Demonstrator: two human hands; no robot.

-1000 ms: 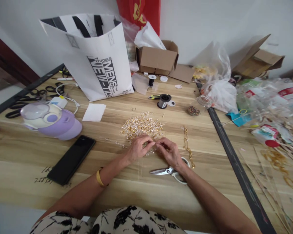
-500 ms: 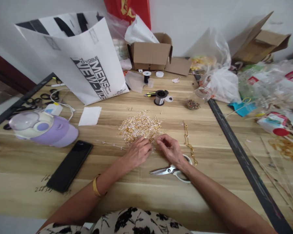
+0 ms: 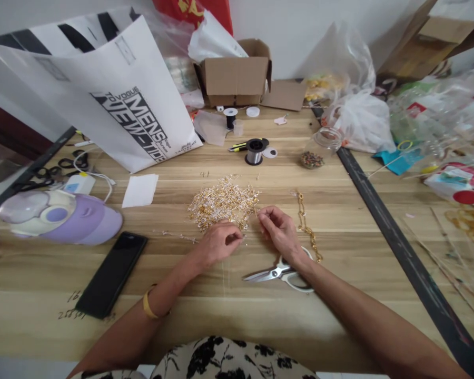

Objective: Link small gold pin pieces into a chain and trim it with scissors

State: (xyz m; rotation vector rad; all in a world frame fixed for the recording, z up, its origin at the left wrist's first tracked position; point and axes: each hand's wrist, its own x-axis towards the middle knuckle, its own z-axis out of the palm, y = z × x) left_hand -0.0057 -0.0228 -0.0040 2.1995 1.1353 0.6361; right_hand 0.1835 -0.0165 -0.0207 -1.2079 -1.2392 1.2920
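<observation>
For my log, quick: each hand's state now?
Left hand: curled; whether closed or holding anything can't be told.
Right hand: pinched closed; anything held is too small to tell.

Soft, rather dim light covers my tabletop [image 3: 256, 313], with a faint shadow beside my left forearm [image 3: 176, 281] toward the near edge. Wide-angle stretch skews the white bag [image 3: 158, 73] at the far left corner; the tiny gold-and-silver pieces [image 3: 221, 202] smear together.

A white shopping bag [image 3: 106, 105] lettered "MENS NEW-TIDE" stands at upper left; a purple-and-cream, clear-domed bottle [image 3: 73, 217] lies near the left edge, a black smartphone [image 3: 112, 273] at lower left. An open cardboard box [image 3: 237, 76] stands at top centre.
</observation>
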